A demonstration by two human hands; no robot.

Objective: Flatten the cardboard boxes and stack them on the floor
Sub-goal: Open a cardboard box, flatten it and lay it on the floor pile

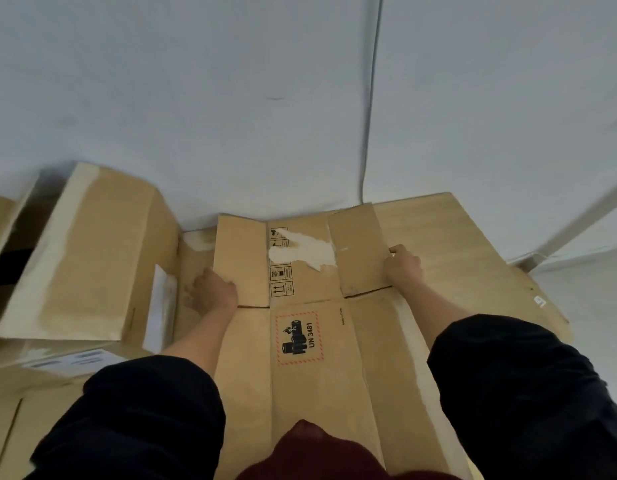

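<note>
A flattened brown cardboard box (314, 375) with a UN 3481 battery label lies in front of me, on top of a larger flat cardboard sheet (473, 258). Its two far flaps are folded inward. My left hand (213, 292) grips the outer edge of the left flap (241, 261). My right hand (402, 265) holds the outer edge of the right flap (360, 247). A torn white patch shows between the flaps. To the left stands an unflattened open cardboard box (88, 258), tipped on its side.
A pale wall with a thin vertical cable (371, 98) rises just behind the cardboard. More cardboard with a white shipping label (75, 362) lies at lower left. Pale floor (591, 289) shows to the right of the flat sheet.
</note>
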